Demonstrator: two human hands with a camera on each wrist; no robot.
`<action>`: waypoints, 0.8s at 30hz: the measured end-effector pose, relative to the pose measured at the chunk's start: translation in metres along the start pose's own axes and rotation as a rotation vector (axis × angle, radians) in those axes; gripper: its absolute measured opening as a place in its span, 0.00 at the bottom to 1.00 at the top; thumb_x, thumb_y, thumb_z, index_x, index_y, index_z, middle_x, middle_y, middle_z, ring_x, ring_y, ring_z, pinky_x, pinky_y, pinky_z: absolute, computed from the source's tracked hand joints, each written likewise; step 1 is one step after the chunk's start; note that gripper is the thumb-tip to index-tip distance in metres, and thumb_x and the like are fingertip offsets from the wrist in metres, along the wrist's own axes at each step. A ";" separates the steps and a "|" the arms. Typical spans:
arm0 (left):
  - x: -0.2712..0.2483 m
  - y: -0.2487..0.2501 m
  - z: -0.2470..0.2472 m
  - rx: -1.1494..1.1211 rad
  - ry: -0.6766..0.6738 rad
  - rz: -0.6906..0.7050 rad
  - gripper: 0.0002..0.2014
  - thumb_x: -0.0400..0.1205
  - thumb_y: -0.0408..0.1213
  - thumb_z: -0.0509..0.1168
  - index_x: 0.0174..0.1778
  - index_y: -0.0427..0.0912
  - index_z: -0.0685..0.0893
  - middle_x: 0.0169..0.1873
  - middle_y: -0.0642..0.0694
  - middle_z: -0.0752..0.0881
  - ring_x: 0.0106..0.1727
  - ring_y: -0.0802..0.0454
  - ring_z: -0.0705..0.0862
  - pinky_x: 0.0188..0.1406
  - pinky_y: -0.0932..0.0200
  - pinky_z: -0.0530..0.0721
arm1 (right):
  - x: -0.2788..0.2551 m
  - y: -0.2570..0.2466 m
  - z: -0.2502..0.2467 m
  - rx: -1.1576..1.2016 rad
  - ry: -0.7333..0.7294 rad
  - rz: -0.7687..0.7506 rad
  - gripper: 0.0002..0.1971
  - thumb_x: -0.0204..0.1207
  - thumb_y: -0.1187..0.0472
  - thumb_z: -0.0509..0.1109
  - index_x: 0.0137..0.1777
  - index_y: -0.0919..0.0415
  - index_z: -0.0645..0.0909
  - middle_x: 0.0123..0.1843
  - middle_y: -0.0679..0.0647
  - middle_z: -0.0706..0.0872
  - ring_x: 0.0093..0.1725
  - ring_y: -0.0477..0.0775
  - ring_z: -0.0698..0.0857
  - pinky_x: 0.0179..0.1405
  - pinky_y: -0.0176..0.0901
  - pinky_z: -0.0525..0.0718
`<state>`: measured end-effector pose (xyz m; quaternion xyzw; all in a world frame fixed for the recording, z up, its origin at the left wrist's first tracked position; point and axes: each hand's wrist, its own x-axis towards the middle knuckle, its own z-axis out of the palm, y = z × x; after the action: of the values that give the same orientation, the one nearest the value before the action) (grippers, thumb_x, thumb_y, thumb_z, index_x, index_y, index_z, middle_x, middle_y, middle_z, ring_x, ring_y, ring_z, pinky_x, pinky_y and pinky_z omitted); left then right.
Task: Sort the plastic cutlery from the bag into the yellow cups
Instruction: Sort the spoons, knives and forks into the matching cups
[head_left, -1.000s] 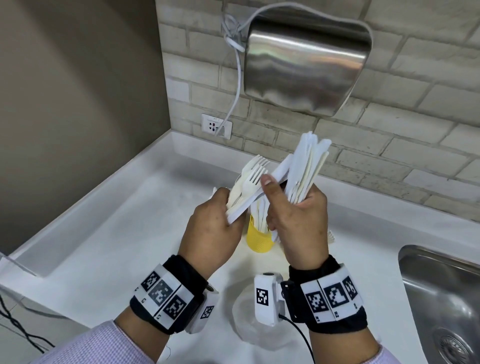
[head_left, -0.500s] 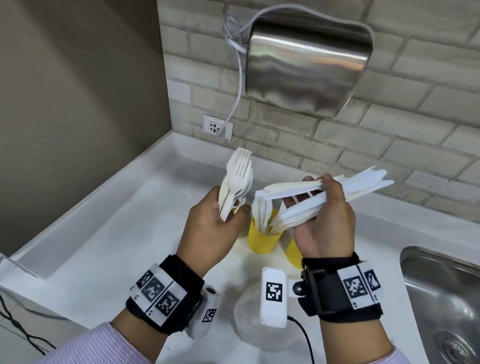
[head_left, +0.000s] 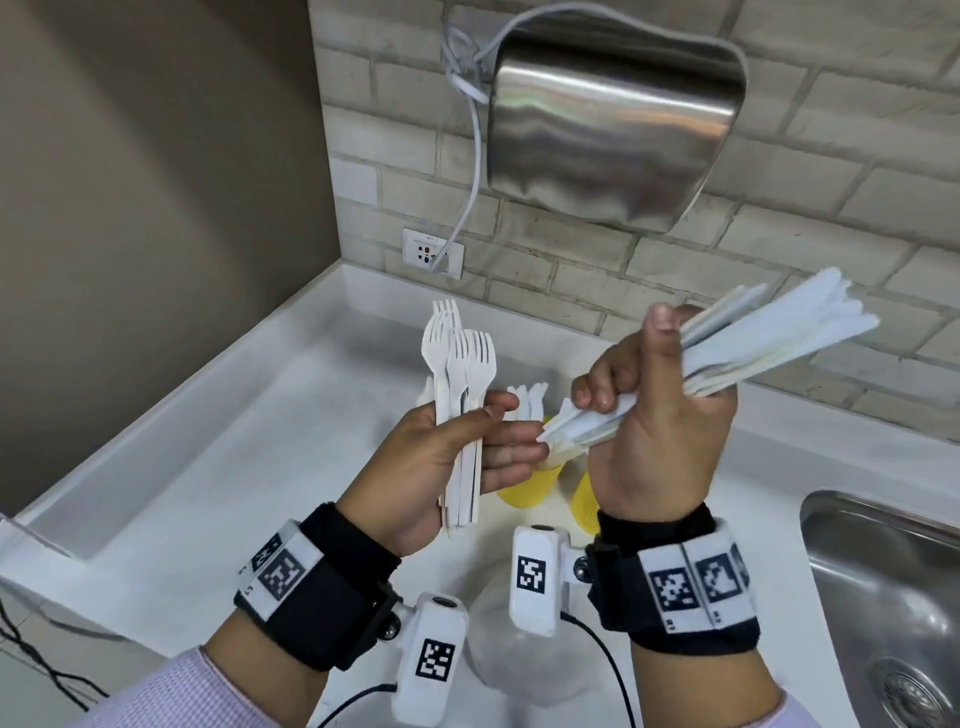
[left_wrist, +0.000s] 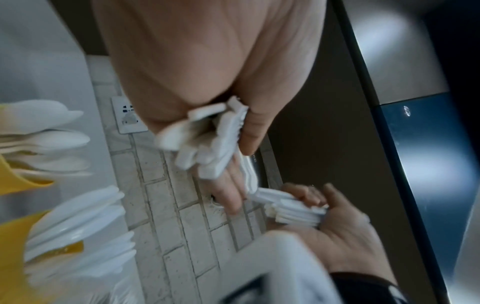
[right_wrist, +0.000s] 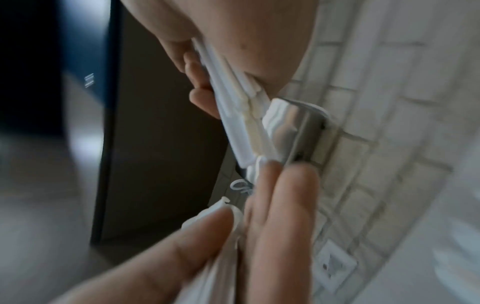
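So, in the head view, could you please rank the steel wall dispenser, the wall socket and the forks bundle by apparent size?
1. Steel wall dispenser, clearly largest.
2. Forks bundle in the left hand, though nearness to the camera enlarges it.
3. Wall socket, smallest.

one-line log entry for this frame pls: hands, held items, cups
left hand: holds forks upright | right hand: grips mixed cutlery bundle | yellow cups: on counter behind hands, cutlery already inside

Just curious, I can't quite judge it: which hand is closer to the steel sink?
Right. The right hand, holding a bundle of cutlery, is on the sink's side; the left hand, holding forks, is farther away.
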<state>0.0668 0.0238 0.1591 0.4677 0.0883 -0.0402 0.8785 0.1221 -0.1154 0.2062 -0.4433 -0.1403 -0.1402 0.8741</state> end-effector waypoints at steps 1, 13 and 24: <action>0.001 -0.001 0.000 -0.021 0.017 -0.012 0.12 0.88 0.32 0.64 0.66 0.33 0.82 0.53 0.31 0.92 0.55 0.33 0.93 0.54 0.47 0.93 | -0.004 0.000 0.004 -0.062 -0.053 -0.061 0.10 0.87 0.64 0.67 0.43 0.55 0.76 0.23 0.51 0.69 0.19 0.54 0.68 0.27 0.47 0.75; -0.002 -0.004 0.002 0.145 0.022 0.012 0.11 0.90 0.28 0.61 0.60 0.22 0.80 0.51 0.31 0.87 0.49 0.37 0.89 0.52 0.44 0.92 | -0.030 0.034 0.002 -0.373 -0.116 0.012 0.08 0.82 0.58 0.73 0.47 0.61 0.79 0.25 0.54 0.79 0.22 0.54 0.79 0.26 0.45 0.81; 0.001 -0.007 -0.011 1.356 0.625 0.528 0.09 0.83 0.48 0.66 0.51 0.49 0.74 0.35 0.47 0.86 0.39 0.33 0.84 0.33 0.47 0.81 | -0.021 0.009 0.001 -0.445 -0.226 0.013 0.05 0.78 0.58 0.80 0.51 0.55 0.88 0.26 0.51 0.81 0.25 0.55 0.78 0.31 0.45 0.79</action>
<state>0.0657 0.0292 0.1469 0.8962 0.1734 0.2577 0.3168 0.1060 -0.1065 0.1926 -0.6387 -0.1999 -0.1118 0.7345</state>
